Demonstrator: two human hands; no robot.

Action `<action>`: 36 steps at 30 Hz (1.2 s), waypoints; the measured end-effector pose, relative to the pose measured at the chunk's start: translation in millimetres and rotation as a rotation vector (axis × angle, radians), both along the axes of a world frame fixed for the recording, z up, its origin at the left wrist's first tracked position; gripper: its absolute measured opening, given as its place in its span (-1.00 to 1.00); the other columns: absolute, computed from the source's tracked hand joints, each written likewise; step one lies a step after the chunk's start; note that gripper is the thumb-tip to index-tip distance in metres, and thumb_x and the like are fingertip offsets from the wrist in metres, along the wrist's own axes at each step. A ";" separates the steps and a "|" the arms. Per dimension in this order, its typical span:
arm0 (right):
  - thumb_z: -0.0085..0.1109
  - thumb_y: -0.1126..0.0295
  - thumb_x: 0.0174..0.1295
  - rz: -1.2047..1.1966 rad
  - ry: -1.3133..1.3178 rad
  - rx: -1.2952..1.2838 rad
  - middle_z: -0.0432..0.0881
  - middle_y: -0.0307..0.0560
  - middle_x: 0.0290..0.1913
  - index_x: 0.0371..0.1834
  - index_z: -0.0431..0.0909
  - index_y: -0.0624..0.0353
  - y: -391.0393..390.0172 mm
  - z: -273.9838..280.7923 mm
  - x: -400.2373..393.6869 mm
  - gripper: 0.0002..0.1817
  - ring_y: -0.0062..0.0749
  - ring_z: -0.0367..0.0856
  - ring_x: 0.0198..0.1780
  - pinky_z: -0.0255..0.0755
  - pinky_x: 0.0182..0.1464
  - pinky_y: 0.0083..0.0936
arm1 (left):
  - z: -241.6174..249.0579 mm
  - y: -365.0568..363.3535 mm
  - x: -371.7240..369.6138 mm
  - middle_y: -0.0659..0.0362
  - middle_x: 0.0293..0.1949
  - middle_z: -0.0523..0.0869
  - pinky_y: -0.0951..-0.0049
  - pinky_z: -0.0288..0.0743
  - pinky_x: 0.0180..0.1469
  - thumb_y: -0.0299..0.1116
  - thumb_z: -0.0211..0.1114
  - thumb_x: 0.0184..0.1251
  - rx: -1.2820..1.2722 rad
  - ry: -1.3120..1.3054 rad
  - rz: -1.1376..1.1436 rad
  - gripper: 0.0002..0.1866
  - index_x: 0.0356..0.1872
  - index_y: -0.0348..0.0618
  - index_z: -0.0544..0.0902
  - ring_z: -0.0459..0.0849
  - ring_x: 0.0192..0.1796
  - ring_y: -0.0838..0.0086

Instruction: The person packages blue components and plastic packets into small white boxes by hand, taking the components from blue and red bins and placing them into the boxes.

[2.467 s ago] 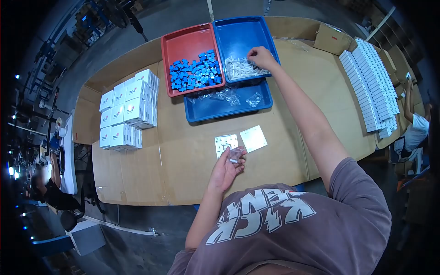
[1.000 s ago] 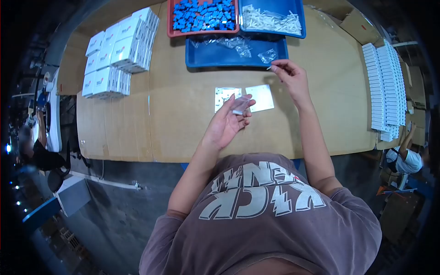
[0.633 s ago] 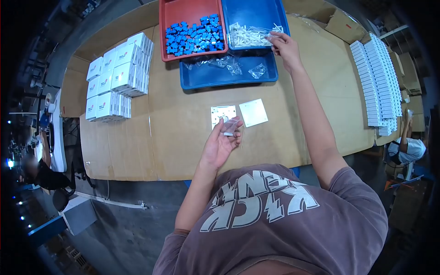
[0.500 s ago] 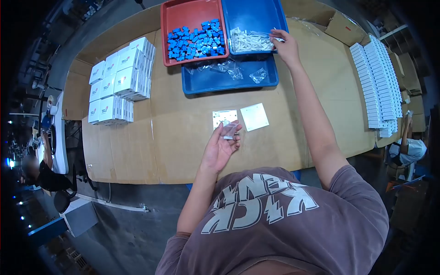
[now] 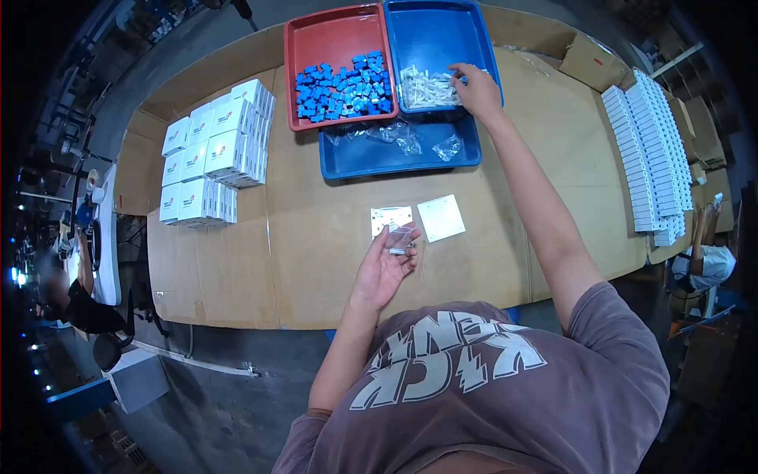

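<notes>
My left hand point(image 5: 384, 270) is palm up near the front of the table, its fingers closed on a small clear plastic bag point(image 5: 400, 238) with something white at its lower end. Just beyond it lie a white plate with holes point(image 5: 385, 214), partly covered by the bag and fingers, and a plain white square plate point(image 5: 441, 218). My right hand point(image 5: 479, 92) is over the right side of a blue tray point(image 5: 430, 31), beside a heap of small white pieces point(image 5: 426, 87). Its fingers are curled together at the heap; what they hold is too small to make out.
A red tray point(image 5: 335, 35) of blue parts stands left of the blue tray. In front, a lower blue tray point(image 5: 363, 162) holds clear bags. White boxes are stacked at left point(image 5: 193, 158) and right point(image 5: 647, 158). Other people are at both sides point(image 5: 75, 292) point(image 5: 703, 265).
My right hand has shifted left over the white pieces, its fingers curling further in. My left hand still holds the plastic bag. The whole view has tipped slightly, so the table sits lower.
</notes>
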State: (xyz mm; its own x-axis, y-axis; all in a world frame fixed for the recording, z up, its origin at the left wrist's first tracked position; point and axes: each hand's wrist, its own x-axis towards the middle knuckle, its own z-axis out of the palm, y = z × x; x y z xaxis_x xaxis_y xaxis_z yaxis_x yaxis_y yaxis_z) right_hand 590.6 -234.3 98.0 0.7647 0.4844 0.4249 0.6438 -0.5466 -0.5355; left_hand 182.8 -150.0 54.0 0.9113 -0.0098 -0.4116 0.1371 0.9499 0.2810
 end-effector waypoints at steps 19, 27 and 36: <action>0.44 0.45 0.37 0.441 1.073 0.293 0.62 -0.43 -0.38 -0.02 0.72 0.24 -61.9 17.9 -228.9 -0.81 -0.87 0.40 -0.43 0.18 -0.42 -0.70 | 2.5 -5.8 11.2 0.17 0.13 0.80 0.46 0.61 -0.01 0.12 0.10 0.70 0.030 0.026 -0.002 -0.46 0.34 -0.11 0.59 0.72 -0.06 0.51; 0.46 0.47 0.29 0.721 0.814 -0.004 0.69 -0.36 -0.24 -0.15 0.79 0.17 -46.9 25.3 -218.0 -0.89 -0.71 0.52 -0.30 0.36 -0.31 -0.64 | 7.9 -11.4 9.0 0.12 0.10 0.80 0.48 0.60 -0.02 0.09 0.10 0.72 0.148 0.039 -0.012 -0.50 0.26 -0.13 0.60 0.73 -0.04 0.52; 0.23 0.38 0.52 0.976 0.861 -0.272 0.62 0.05 0.36 -0.05 0.78 0.28 -35.9 36.8 -206.8 -0.79 -0.31 0.67 0.21 0.53 0.27 -0.33 | 4.2 -8.3 10.0 0.20 -0.02 0.79 0.48 0.61 -0.01 0.04 0.16 0.71 0.196 0.039 0.013 -0.56 0.20 -0.13 0.63 0.74 -0.04 0.53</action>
State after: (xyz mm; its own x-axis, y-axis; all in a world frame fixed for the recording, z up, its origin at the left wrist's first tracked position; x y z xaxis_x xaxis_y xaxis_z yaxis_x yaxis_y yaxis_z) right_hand 383.8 -270.2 134.8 0.0311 0.9765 -0.2133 0.3429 -0.2109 -0.9154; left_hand 192.8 -158.4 58.2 0.8940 0.0859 -0.4397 0.1396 0.8792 0.4556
